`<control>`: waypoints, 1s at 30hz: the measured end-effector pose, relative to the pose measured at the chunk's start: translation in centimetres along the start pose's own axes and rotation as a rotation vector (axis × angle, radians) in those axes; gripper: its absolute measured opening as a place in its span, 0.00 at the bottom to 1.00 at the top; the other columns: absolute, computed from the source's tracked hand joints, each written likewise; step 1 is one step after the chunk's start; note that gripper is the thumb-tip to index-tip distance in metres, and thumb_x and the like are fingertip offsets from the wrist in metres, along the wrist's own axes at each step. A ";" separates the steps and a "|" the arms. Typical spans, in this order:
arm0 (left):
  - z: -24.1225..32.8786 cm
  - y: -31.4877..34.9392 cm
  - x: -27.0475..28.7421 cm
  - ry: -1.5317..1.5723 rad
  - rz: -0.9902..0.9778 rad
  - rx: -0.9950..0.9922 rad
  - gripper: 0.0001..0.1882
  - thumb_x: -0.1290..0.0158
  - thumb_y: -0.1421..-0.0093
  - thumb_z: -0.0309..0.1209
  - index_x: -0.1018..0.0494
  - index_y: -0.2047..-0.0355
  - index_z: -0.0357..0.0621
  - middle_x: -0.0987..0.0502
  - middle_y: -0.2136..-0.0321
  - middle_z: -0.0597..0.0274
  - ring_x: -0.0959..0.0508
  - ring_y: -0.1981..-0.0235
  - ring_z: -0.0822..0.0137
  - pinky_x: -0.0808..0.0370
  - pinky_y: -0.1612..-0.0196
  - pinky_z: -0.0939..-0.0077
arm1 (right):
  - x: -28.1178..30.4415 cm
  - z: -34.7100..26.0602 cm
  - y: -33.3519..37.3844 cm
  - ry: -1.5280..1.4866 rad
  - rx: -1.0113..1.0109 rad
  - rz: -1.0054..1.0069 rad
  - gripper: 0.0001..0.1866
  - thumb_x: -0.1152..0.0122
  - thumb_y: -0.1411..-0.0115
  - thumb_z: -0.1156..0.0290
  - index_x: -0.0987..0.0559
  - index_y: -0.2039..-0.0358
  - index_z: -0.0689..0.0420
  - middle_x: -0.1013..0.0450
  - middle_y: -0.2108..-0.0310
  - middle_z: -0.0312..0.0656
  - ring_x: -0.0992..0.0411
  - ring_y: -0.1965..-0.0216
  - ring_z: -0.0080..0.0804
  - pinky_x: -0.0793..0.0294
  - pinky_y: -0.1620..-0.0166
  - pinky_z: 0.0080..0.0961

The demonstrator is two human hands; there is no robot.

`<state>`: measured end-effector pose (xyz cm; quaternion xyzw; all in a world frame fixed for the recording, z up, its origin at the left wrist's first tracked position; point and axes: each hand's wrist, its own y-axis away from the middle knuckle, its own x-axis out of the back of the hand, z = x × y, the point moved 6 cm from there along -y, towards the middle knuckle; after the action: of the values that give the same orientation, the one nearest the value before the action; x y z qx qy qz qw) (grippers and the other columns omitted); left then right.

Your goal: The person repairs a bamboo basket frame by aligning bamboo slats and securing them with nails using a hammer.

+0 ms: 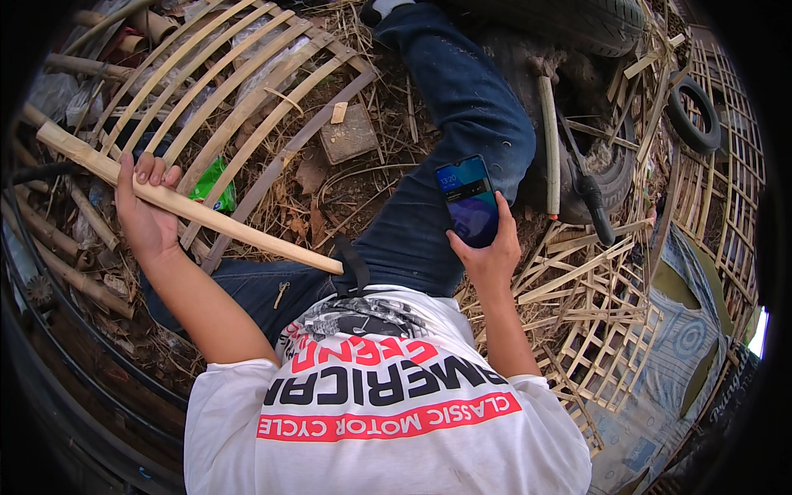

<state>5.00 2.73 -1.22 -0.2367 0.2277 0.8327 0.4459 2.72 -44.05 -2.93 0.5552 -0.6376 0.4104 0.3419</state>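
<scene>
My left hand [153,206] is closed round a long pale strip of split bamboo [239,232], which slants from the upper left down to my waist. Beyond it lies a curved rack of bamboo slats [247,124] joined by cross strips. My right hand [492,247] grips a smartphone [469,198] with its screen lit, held above my bent leg in dark jeans. The phone's lower part sits between thumb and fingers. A small square wooden block [348,136] with a chip of wood on it rests on the ground between the rack and my leg.
Bamboo poles [87,268] and a green wrapper [216,188] lie at the left. On the right are a large tyre [615,177], a machete-like tool with a black handle [596,210], woven bamboo lattice [610,351], a small tyre [695,115] and a patterned cloth [681,330].
</scene>
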 end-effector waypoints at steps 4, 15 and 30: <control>0.0 0.1 -0.1 -0.004 0.028 0.002 0.15 0.56 0.30 0.34 0.44 0.73 0.46 0.46 0.78 0.70 0.44 0.75 0.76 0.42 0.69 0.77 | 0.0 0.2 0.1 -0.004 -0.080 -0.064 0.48 0.22 0.64 0.65 0.34 0.40 0.53 0.27 0.57 0.51 0.25 0.57 0.48 0.26 0.54 0.38; 0.1 0.3 -0.4 -0.031 0.042 -0.010 0.14 0.55 0.30 0.34 0.43 0.72 0.46 0.46 0.79 0.71 0.44 0.76 0.76 0.42 0.69 0.77 | 1.9 2.7 2.0 -0.023 -0.035 0.084 0.48 0.23 0.64 0.66 0.35 0.40 0.58 0.28 0.54 0.54 0.27 0.55 0.52 0.27 0.52 0.38; -0.3 -0.1 -0.6 -0.070 -0.009 0.017 0.18 0.54 0.30 0.38 0.44 0.75 0.47 0.46 0.78 0.70 0.45 0.75 0.75 0.42 0.68 0.75 | -2.5 27.1 24.8 0.048 -1.056 -0.063 0.40 0.29 0.53 0.50 0.34 0.51 0.69 0.29 0.54 0.61 0.28 0.52 0.54 0.32 0.47 0.41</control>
<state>5.43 2.27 -1.10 -0.2044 0.2179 0.8366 0.4592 -20.88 -66.25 -20.38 0.3169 -0.7323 0.0356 0.6017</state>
